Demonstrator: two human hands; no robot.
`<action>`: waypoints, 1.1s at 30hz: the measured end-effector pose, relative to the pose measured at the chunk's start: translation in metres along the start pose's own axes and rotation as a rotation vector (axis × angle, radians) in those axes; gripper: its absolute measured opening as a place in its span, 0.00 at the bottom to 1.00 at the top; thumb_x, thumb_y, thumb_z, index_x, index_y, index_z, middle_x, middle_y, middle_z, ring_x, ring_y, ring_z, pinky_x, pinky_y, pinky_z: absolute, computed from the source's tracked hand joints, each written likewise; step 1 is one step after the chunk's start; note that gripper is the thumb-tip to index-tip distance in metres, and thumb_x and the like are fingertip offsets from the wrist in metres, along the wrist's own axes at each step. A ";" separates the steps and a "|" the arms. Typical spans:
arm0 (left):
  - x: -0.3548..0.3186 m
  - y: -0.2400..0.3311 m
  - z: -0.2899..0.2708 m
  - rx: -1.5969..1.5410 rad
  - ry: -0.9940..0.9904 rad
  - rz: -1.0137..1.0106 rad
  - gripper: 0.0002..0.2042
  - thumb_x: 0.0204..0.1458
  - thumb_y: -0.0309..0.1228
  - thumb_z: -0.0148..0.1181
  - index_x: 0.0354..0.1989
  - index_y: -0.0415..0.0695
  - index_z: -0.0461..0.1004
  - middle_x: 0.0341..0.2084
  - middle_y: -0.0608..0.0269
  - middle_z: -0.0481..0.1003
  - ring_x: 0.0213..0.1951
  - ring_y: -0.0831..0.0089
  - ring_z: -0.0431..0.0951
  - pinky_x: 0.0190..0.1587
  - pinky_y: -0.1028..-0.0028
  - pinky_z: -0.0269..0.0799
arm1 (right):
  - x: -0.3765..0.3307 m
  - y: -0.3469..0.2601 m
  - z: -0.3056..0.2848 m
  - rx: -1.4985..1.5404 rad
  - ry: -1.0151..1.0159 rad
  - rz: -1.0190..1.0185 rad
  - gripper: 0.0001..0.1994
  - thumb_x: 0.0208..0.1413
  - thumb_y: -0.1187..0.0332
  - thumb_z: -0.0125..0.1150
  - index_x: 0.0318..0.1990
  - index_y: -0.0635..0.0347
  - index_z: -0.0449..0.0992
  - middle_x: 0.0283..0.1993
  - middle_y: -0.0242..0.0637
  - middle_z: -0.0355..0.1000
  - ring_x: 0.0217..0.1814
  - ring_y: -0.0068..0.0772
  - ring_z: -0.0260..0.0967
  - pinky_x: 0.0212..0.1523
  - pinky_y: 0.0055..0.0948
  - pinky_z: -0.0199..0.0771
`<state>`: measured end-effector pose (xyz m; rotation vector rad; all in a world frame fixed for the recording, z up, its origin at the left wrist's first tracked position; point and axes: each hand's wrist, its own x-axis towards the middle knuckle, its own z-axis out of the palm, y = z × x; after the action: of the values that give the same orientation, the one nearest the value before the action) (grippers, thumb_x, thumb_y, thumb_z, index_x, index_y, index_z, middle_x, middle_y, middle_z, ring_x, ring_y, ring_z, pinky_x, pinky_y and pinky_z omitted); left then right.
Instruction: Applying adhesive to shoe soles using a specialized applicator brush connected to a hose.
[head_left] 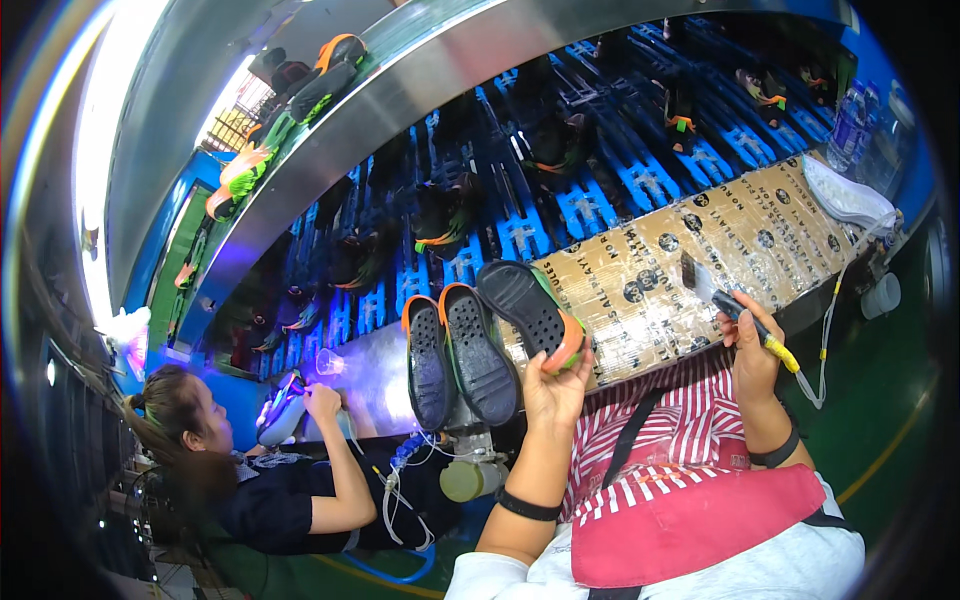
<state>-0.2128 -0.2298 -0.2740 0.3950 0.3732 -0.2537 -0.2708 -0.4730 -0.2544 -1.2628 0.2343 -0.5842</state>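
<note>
My left hand (556,392) is closed on the orange end of a black shoe sole (520,305), which is tilted at the edge of the bench. Holes dot the sole near the end I grip, and green shows along its side. Just left of it, two more black soles with orange rims (427,360) lie side by side. Over the cardboard, my right hand (752,345) grips a glue brush (735,305) by its dark handle. Its flat bristles point up and left, apart from the sole. Yellow tape and a clear tube are at the handle's back end.
Printed cardboard (690,260) covers the bench. Behind it runs a rack with blue holders (590,212) carrying shoe parts. A white sole (848,195) and plastic bottles (850,125) are at right. At left, a co-worker (290,500) handles a shoe part under purple light.
</note>
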 end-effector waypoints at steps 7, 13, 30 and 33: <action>-0.037 -0.005 -0.004 -0.042 -0.098 -0.156 0.32 0.48 0.55 0.43 0.53 0.41 0.59 0.48 0.46 0.63 0.51 0.50 0.64 0.51 0.56 0.64 | 0.000 0.002 0.000 0.085 -0.206 -0.015 0.15 0.50 0.70 0.56 0.42 0.73 0.70 0.32 0.45 0.72 0.28 0.23 0.69 0.27 0.16 0.67; -0.031 -0.012 -0.018 -0.090 -0.183 -0.304 0.31 0.43 0.48 0.46 0.53 0.39 0.60 0.50 0.47 0.63 0.52 0.52 0.64 0.52 0.58 0.62 | -0.005 -0.012 0.002 -0.006 -0.343 -0.045 0.13 0.47 0.75 0.55 0.41 0.73 0.71 0.29 0.44 0.73 0.27 0.25 0.71 0.27 0.16 0.70; -0.033 -0.051 -0.009 0.164 -0.159 -0.227 0.29 0.53 0.55 0.41 0.52 0.42 0.63 0.47 0.55 0.68 0.48 0.61 0.69 0.50 0.65 0.65 | 0.002 -0.058 0.058 -0.248 -0.493 -0.517 0.11 0.36 0.75 0.63 0.32 0.62 0.75 0.22 0.39 0.70 0.21 0.36 0.69 0.22 0.26 0.68; -0.040 -0.057 -0.012 0.258 -0.290 -0.296 0.27 0.53 0.52 0.43 0.56 0.45 0.59 0.51 0.61 0.66 0.51 0.66 0.67 0.54 0.67 0.61 | 0.008 -0.057 0.067 -0.437 -0.377 -0.790 0.11 0.34 0.75 0.63 0.30 0.62 0.73 0.19 0.37 0.66 0.18 0.34 0.66 0.20 0.27 0.67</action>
<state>-0.2704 -0.2684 -0.2871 0.5486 0.1110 -0.6448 -0.2481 -0.4327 -0.1794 -1.8683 -0.5061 -0.9768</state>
